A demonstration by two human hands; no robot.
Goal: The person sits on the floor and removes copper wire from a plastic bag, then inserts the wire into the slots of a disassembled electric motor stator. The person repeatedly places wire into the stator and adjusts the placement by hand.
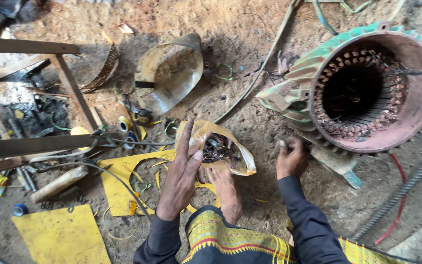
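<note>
My left hand [184,171] is raised with its fingers spread, its thumb and fingertips against the edge of a crumpled yellowish plastic bag [230,146] that holds dark wires or small parts. My right hand [291,157] rests on the dirt floor with curled fingers, just below a large green motor stator [318,68] lying on its side with copper windings in its bore. A bare foot [225,193] lies between the two hands, under the bag.
Yellow insulating sheets [59,237] lie at the lower left. A bent metal cover [169,73] sits further up. A rusty metal frame [30,144] and scattered tools fill the left. A threaded rod [401,193] and a red wire [396,215] run at the right.
</note>
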